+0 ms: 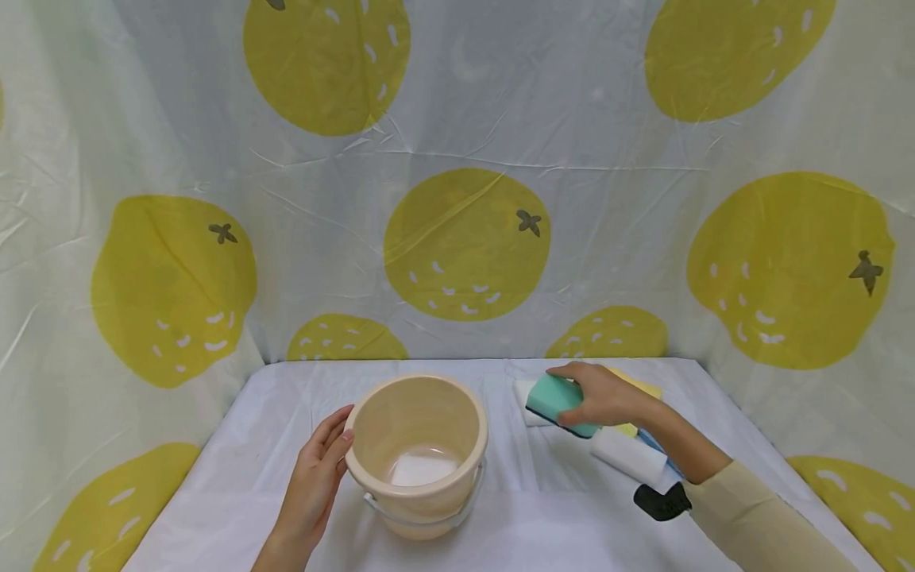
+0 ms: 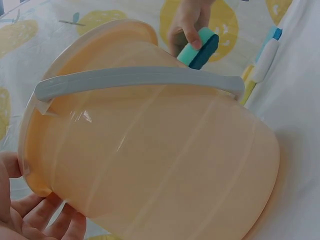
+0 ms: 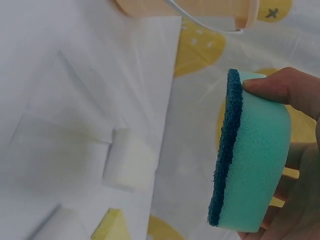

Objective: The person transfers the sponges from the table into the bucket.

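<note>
Sheeting [image 1: 457,147], glossy and creased, printed with rounded yellow fruit, hangs behind and beside the worktop [image 1: 543,524], whose white covering shows faint folds. Near the middle stands a smooth, cream plastic bucket [image 1: 422,499], round-mouthed, tapering, with a slim grey handle [image 2: 140,76] lowered against its side. The left hand [image 1: 318,469] pinches the bucket's rim, thumb on the edge, fingers against the outer wall. Right of the bucket, the right hand [image 1: 608,397] pinches a sponge [image 1: 552,396] above the worktop: mint foam, finely porous, backed with rough dark-blue scouring fibre. Near it lie a white rounded piece [image 1: 629,454] and something yellow [image 1: 646,385].
</note>
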The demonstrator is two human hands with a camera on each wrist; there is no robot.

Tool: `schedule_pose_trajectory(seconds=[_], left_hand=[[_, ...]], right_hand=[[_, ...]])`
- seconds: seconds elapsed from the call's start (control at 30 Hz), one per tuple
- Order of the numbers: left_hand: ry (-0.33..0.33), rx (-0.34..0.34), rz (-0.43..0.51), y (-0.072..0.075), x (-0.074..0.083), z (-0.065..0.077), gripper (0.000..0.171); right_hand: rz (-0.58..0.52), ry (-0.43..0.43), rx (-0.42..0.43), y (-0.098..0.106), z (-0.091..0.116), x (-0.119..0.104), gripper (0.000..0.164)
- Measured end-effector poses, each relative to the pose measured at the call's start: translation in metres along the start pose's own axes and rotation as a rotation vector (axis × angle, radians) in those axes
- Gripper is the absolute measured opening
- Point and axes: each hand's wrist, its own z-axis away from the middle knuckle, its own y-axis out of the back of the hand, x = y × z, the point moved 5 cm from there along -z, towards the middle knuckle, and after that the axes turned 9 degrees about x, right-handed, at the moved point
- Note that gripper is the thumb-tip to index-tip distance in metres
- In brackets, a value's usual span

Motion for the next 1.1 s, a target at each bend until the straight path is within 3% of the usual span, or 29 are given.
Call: schedule_pose_trajectory(seconds=[0.4, 1.1], left_hand=[[0.010, 0.006, -0.004, 0.000, 0.000, 0.000, 0.050], [0.008, 0.005, 0.005, 0.000, 0.000, -0.002, 0.050]], right_hand=[[0.015, 0.004, -0.022, 0.002, -0.015, -0.018, 0.083], [0.058, 0.142, -0.041, 0.021, -0.035, -0.058, 0.080]])
